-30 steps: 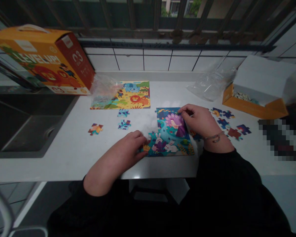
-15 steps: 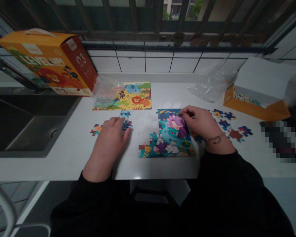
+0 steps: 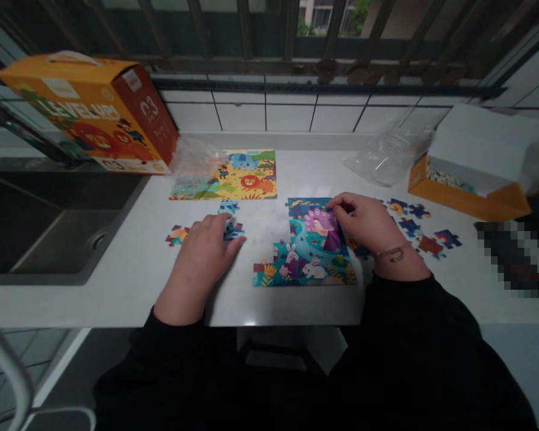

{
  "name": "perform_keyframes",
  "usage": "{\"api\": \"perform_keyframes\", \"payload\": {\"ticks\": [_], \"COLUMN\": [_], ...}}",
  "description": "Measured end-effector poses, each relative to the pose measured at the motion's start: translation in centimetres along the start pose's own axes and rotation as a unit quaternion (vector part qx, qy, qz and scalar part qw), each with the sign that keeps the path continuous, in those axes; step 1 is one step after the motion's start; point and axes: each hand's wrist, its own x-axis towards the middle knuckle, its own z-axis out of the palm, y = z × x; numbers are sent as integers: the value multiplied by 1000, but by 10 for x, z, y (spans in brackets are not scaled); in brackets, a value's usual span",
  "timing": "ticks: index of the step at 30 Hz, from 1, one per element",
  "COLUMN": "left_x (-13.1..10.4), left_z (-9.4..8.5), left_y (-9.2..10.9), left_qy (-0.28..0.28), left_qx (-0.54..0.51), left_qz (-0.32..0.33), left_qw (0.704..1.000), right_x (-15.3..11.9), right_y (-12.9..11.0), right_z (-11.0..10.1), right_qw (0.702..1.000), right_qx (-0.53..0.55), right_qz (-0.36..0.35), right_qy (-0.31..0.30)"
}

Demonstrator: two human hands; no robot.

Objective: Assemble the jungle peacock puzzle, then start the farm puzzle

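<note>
Your left hand [image 3: 202, 254] is half curled, palm down, over a blue piece [image 3: 236, 231] on the left part of the worktop [image 3: 269, 311], with thumb set apart from index finger; whether it has hold of the piece cannot be told. A second blue piece [image 3: 229, 206] lies just behind it, and an orange piece [image 3: 175, 236] lies to its left. Your right hand [image 3: 363, 224] has thumb and index finger drawn together at the puzzle's upper right corner, touching it; a firm pinch cannot be confirmed. The puzzle [image 3: 308, 254] lies flat near the worktop's front edge, right of centre, its left side stepped. Loose pieces [image 3: 409, 226] are scattered right of that hand. Along the back edge you have a sheet [image 3: 254, 173], partly covered by a clear bag [image 3: 193, 157], the large box [image 3: 94, 114] beside the sink [image 3: 85, 278], another bag [image 3: 381, 158], and an open carton [image 3: 467, 200] toward the back right corner.
</note>
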Motion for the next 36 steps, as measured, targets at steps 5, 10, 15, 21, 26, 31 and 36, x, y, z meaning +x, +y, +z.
{"api": "perform_keyframes", "payload": {"ticks": [5,10,15,21,26,31,36], "left_x": [1,-3,-6,-2,-2,-2,-3], "left_z": [5,2,0,2,3,6,6], "left_y": [1,-16,-24,-23,-24,-27,-26], "left_qy": [-37,-64,-47,-68,-60,-52,-57], "left_qx": [9,-102,-79,-54,-74,-97,-128], "left_qz": [11,111,77,54,58,52,50], "left_qw": [999,987,993,995,994,993,989], "right_x": [0,0,1,1,1,1,1], "right_y": [0,-1,-1,0,1,2,2], "right_z": [0,-1,-2,-1,-1,-1,-1], "right_qw": [1000,1000,1000,1000,1000,1000,1000], "right_qx": [-2,1,3,-6,-6,-11,-7], "right_qz": [-2,2,3,1,2,4,-3], "right_qy": [-6,-10,-17,-21,-23,-23,-21]}}
